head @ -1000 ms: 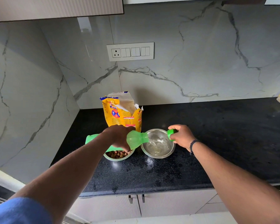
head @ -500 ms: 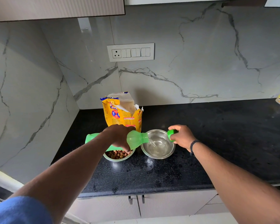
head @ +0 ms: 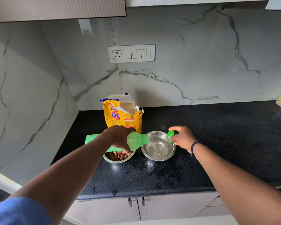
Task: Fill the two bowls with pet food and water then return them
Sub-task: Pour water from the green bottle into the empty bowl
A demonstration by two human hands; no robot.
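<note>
A home kitchen: black granite counter (head: 217, 143), marble-look backsplash (head: 201, 62) with switch plate (head: 131, 53), cabinets (head: 55, 7) above, cupboard doors (head: 152, 208) below.

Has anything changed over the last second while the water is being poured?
Hardly anything. The left hand keeps the green bottle tipped over the steel bowl, water still running; the right hand still holds the cap. Food bowl and bag unmoved.
</note>
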